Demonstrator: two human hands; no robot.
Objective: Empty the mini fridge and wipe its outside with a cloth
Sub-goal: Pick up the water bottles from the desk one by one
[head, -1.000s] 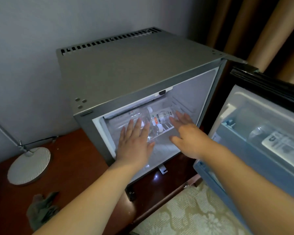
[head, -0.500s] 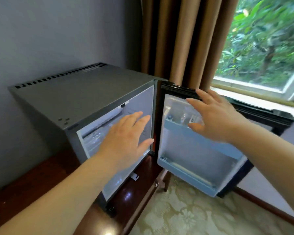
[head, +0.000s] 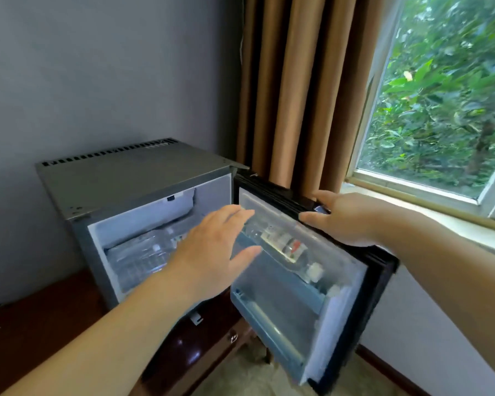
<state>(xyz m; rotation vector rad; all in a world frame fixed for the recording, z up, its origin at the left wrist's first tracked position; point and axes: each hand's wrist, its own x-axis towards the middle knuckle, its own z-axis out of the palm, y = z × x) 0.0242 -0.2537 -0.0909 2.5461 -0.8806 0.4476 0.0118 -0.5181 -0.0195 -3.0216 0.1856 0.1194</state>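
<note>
Grey wall [head: 97,67] and tan curtains [head: 297,81] back a grey metal mini fridge [head: 126,175], its black door [head: 380,284] swung open to its right. Before its opening the left hand [head: 212,252] hovers flat, holding nothing. The right hand [head: 346,218] clasps the door's top edge. A clear plastic bottle [head: 283,244] lies in the door shelf.

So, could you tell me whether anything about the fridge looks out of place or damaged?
Only mildly: the bottle in the door shelf lies on its side rather than upright. No spill or damage shows on the mini fridge.
</note>
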